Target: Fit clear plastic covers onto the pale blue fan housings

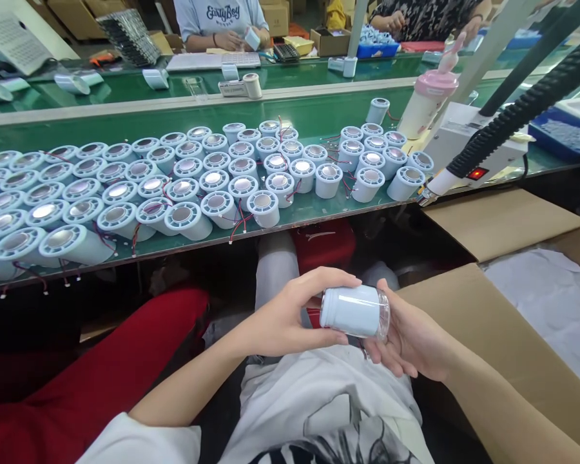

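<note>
Between my two hands, above my lap, lies a light-blue cylindrical housing with a clear plastic cover around its right end. My left hand grips its left part, thumb and fingers on opposite sides. Around the clear end curl the fingers of my right hand, touching it from the right and below. On the green bench in front stand many similar light-blue cylinders in rows, each with a round metal disc on top. Thin red and black wires with small white connectors hang from several of them.
An open cardboard box with white sheets sits at my right. A white device with a red switch and black corrugated hose stands at the bench's right, beside a pink-lidded bottle. Two people work across the bench. A red-clad leg is at my left.
</note>
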Demonstrator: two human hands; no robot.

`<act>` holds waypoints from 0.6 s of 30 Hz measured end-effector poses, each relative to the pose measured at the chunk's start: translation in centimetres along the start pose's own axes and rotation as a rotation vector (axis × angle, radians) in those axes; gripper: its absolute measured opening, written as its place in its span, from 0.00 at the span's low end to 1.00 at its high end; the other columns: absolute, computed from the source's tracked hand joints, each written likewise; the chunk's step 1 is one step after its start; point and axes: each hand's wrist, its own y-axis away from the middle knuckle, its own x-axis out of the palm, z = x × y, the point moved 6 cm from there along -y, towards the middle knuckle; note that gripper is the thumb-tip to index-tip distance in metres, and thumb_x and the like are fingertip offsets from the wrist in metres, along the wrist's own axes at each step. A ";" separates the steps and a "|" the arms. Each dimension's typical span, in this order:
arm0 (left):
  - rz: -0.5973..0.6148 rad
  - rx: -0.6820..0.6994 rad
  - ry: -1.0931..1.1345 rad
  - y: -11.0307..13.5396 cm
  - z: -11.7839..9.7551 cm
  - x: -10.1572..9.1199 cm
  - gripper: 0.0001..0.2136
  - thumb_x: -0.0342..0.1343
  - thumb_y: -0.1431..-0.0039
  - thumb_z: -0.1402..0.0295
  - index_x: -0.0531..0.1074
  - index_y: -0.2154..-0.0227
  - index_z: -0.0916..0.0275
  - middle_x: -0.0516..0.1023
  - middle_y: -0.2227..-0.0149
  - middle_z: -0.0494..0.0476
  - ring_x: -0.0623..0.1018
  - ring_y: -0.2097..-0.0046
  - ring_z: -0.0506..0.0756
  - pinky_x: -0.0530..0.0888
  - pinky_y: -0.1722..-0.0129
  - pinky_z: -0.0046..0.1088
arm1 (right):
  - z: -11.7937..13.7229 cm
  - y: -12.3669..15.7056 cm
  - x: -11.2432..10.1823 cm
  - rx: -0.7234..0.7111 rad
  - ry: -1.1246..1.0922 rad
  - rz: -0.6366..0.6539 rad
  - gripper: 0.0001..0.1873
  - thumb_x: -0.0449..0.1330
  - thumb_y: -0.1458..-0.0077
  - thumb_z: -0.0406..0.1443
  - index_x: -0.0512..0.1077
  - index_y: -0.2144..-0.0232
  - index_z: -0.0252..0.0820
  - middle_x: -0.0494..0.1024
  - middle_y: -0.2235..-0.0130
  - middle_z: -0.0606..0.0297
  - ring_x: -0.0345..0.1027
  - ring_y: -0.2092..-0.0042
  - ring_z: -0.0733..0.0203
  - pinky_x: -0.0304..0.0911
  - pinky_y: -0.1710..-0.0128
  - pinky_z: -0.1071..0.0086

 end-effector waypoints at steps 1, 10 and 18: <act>-0.012 -0.054 0.020 -0.1 0.1 0.0 0.28 0.67 0.50 0.68 0.68 0.45 0.55 0.71 0.45 0.61 0.74 0.46 0.60 0.74 0.50 0.32 | 0.4 0.0 -0.7 -0.073 0.074 -0.066 0.34 0.42 0.39 0.60 0.68 0.76 0.39 0.72 0.81 0.63 0.59 0.87 0.71 0.50 0.90 0.80; 0.036 -0.289 0.158 -2.5 1.1 -0.9 0.30 0.64 0.45 0.60 0.62 0.41 0.53 0.71 0.47 0.59 0.76 0.51 0.59 0.76 0.54 0.35 | 5.6 2.3 -2.0 -1.092 0.908 -0.237 0.29 0.59 0.42 0.25 0.64 0.43 0.58 0.64 0.37 0.62 0.59 0.37 0.53 0.62 0.40 0.57; 0.104 -0.319 0.291 -5.4 1.4 -1.7 0.34 0.66 0.48 0.71 0.61 0.39 0.47 0.64 0.37 0.55 0.71 0.41 0.58 0.68 0.41 0.37 | 6.3 0.2 -5.7 -0.725 0.448 -0.170 0.25 0.64 0.44 0.33 0.71 0.46 0.61 0.70 0.41 0.63 0.77 0.59 0.59 0.74 0.59 0.69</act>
